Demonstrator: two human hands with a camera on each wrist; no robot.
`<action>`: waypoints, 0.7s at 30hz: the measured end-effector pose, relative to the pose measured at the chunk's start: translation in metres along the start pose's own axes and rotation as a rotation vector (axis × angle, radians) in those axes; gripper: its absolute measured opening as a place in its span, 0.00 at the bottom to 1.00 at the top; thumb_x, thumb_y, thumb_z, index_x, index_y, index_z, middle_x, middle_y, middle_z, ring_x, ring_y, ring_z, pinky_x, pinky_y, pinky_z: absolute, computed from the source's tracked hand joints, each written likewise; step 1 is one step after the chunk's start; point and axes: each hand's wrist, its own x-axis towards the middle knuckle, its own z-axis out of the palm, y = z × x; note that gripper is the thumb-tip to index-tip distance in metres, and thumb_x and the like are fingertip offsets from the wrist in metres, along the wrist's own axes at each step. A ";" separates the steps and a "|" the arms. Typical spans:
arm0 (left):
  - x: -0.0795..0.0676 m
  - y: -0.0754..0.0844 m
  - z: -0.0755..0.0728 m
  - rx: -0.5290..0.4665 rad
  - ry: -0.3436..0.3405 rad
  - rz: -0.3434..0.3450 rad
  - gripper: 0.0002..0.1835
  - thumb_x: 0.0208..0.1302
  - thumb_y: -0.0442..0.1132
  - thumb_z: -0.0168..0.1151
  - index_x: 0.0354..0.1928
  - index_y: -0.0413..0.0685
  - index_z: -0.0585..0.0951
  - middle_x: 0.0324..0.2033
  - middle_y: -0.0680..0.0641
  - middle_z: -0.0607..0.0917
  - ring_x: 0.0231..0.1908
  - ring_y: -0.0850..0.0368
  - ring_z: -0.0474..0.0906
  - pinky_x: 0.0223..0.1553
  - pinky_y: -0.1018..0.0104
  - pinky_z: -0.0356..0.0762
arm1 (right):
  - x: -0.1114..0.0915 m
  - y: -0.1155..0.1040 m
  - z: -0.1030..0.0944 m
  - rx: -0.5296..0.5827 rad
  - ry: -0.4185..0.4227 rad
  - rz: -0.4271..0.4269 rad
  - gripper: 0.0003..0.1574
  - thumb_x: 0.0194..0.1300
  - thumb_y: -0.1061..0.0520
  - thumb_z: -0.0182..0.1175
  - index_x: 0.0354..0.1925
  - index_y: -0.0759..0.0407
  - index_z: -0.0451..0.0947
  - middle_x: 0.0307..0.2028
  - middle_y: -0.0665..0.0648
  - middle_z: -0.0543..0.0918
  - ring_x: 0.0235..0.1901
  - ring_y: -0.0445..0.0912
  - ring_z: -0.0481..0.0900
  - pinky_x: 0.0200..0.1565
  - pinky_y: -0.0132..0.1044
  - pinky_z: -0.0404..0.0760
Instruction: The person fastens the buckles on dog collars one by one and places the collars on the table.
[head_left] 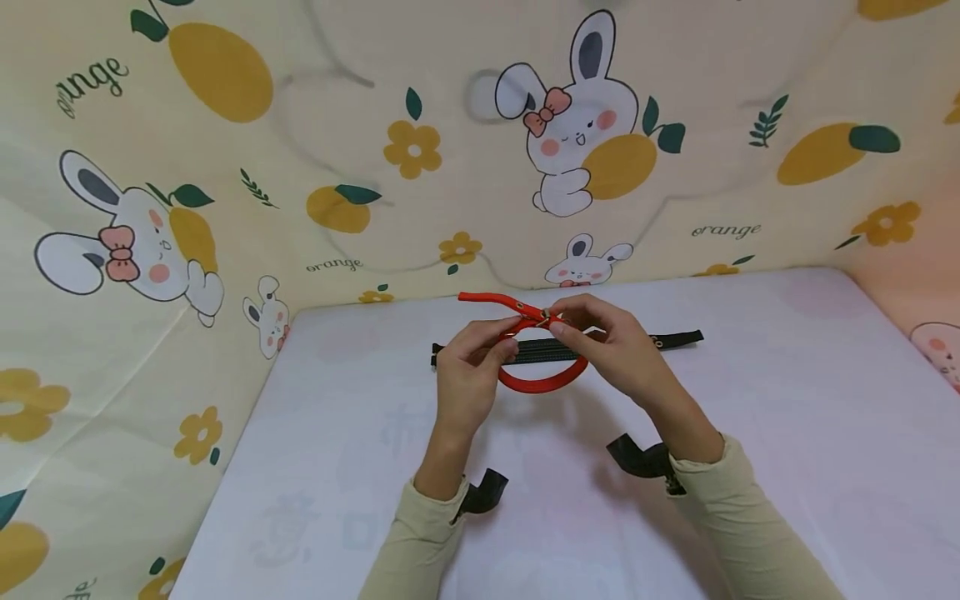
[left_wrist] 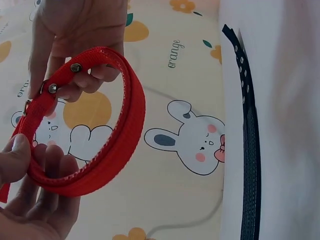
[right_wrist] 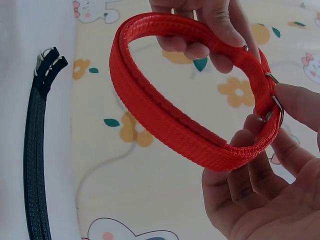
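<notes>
White table (head_left: 337, 467), bunny-print backdrop (head_left: 337, 150), red collar (head_left: 538, 386) held up over the table, left hand (head_left: 471, 358) pinching its band, right hand (head_left: 618, 346) pinching near the buckle (head_left: 545, 317), probably mid-buckling or unbuckling, next move likely needing a steady loop while the free end (head_left: 483, 297) is worked.

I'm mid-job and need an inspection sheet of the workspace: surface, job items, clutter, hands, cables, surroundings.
Surface: table with a white covering; shadows fall below the hands.
Job items: red strap, bent into a loop and held above the table, with a free end sticking out and metal fittings.
Clutter: black strapping lying on the table, eyelets towards one end; piece count unclear.
Left hand: pinches the red strap.
Right hand: pinches the red strap near its fittings.
Cables: nothing seen.
Surroundings: cream backdrop printed with rabbits, oranges and flowers.
</notes>
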 end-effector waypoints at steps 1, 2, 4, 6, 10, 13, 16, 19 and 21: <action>0.000 -0.001 0.000 0.002 0.002 0.006 0.15 0.62 0.29 0.66 0.51 0.42 0.86 0.42 0.40 0.86 0.36 0.56 0.83 0.44 0.69 0.85 | 0.000 0.000 0.000 -0.003 0.002 -0.002 0.17 0.71 0.47 0.60 0.54 0.51 0.78 0.45 0.58 0.83 0.46 0.53 0.79 0.45 0.34 0.80; 0.000 -0.001 0.000 0.005 0.006 0.010 0.15 0.62 0.29 0.66 0.51 0.42 0.86 0.42 0.40 0.86 0.36 0.57 0.83 0.44 0.69 0.85 | 0.000 0.000 0.000 -0.005 0.004 -0.002 0.17 0.71 0.47 0.60 0.54 0.51 0.78 0.44 0.57 0.83 0.46 0.52 0.79 0.45 0.34 0.80; 0.000 -0.002 0.001 0.013 0.011 0.015 0.15 0.62 0.29 0.66 0.51 0.42 0.86 0.42 0.41 0.85 0.36 0.58 0.82 0.44 0.69 0.85 | 0.000 0.001 0.000 -0.009 0.007 -0.003 0.17 0.71 0.47 0.60 0.54 0.51 0.79 0.44 0.56 0.83 0.45 0.50 0.79 0.45 0.34 0.79; 0.000 -0.002 0.002 0.018 0.020 0.014 0.16 0.61 0.27 0.66 0.51 0.42 0.86 0.41 0.41 0.85 0.36 0.56 0.82 0.44 0.69 0.85 | 0.000 0.000 -0.001 -0.008 0.004 -0.003 0.17 0.71 0.47 0.60 0.54 0.51 0.79 0.43 0.55 0.83 0.45 0.49 0.79 0.45 0.34 0.79; -0.001 -0.001 0.002 0.027 0.029 0.012 0.17 0.62 0.26 0.65 0.53 0.41 0.86 0.41 0.39 0.84 0.35 0.50 0.83 0.44 0.69 0.85 | -0.001 0.000 -0.003 -0.005 -0.021 -0.009 0.18 0.71 0.48 0.61 0.55 0.52 0.79 0.43 0.55 0.82 0.44 0.50 0.79 0.45 0.33 0.80; -0.001 -0.001 0.002 0.037 0.034 0.004 0.17 0.63 0.26 0.64 0.53 0.41 0.85 0.40 0.38 0.83 0.34 0.49 0.82 0.43 0.71 0.84 | -0.001 0.003 -0.006 0.002 -0.051 -0.037 0.19 0.70 0.51 0.62 0.57 0.54 0.79 0.46 0.56 0.83 0.44 0.51 0.80 0.45 0.33 0.82; -0.001 0.000 0.002 0.041 0.042 -0.004 0.16 0.63 0.26 0.63 0.53 0.41 0.85 0.41 0.39 0.83 0.34 0.50 0.81 0.42 0.71 0.84 | 0.000 0.006 -0.009 -0.001 -0.060 -0.076 0.21 0.70 0.54 0.62 0.59 0.56 0.79 0.50 0.56 0.83 0.45 0.48 0.80 0.45 0.32 0.83; 0.000 -0.001 0.002 0.042 0.051 -0.003 0.16 0.63 0.26 0.63 0.52 0.41 0.86 0.41 0.39 0.83 0.33 0.50 0.81 0.40 0.72 0.84 | 0.001 0.006 -0.011 -0.007 -0.053 -0.098 0.21 0.69 0.55 0.63 0.59 0.55 0.80 0.52 0.55 0.84 0.46 0.43 0.80 0.45 0.30 0.83; 0.001 -0.001 0.002 0.045 0.054 -0.001 0.15 0.63 0.26 0.63 0.51 0.41 0.86 0.41 0.39 0.83 0.33 0.51 0.81 0.40 0.72 0.84 | 0.001 0.005 -0.011 -0.013 -0.045 -0.098 0.21 0.69 0.55 0.63 0.59 0.55 0.80 0.52 0.55 0.84 0.46 0.42 0.80 0.45 0.30 0.83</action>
